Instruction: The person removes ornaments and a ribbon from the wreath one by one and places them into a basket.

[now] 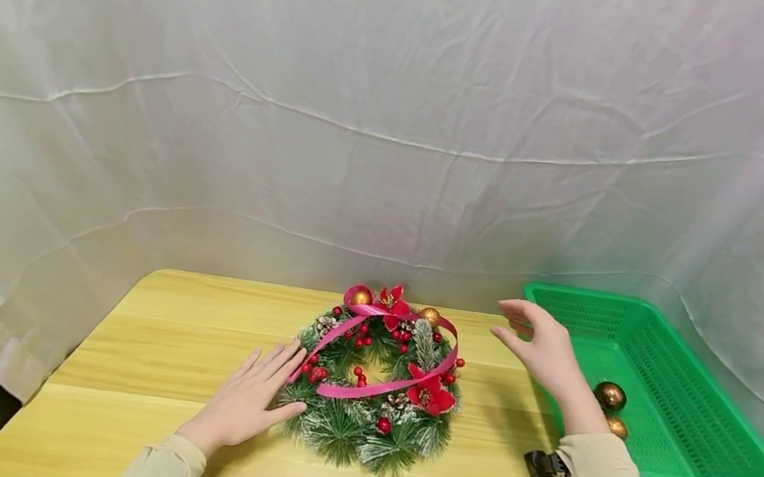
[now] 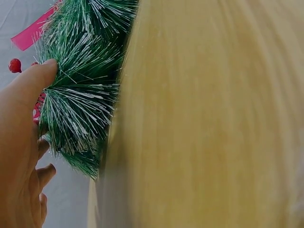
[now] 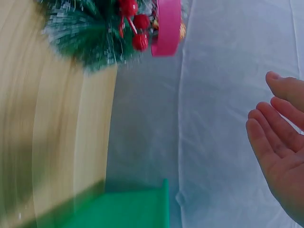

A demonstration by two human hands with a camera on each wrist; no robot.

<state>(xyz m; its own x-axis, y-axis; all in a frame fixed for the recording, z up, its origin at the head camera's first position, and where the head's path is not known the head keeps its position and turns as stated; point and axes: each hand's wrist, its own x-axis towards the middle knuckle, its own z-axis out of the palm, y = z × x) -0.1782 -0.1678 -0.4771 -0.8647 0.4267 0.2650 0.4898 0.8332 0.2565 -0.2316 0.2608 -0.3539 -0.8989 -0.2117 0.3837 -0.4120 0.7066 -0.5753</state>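
Note:
A green Christmas wreath (image 1: 390,443) with red berries, red flowers, pinecones and gold balls lies on the table. A pink ribbon (image 1: 371,390) loops loosely across its top. My left hand (image 1: 250,395) rests against the wreath's left side with fingers extended; in the left wrist view its thumb touches the frosted needles (image 2: 80,104). To the right of the wreath, my right hand (image 1: 542,351) is raised above the table with nothing in it. Its fingers are loosely bent and apart from the thumb, as the right wrist view (image 3: 280,137) hand shows too.
A green plastic basket (image 1: 706,382) stands at the right, holding a dark bronze ball (image 1: 610,396) and a gold ball (image 1: 617,427). The wooden table (image 1: 139,351) ends against a pale hanging cloth (image 1: 360,186) at the back and sides.

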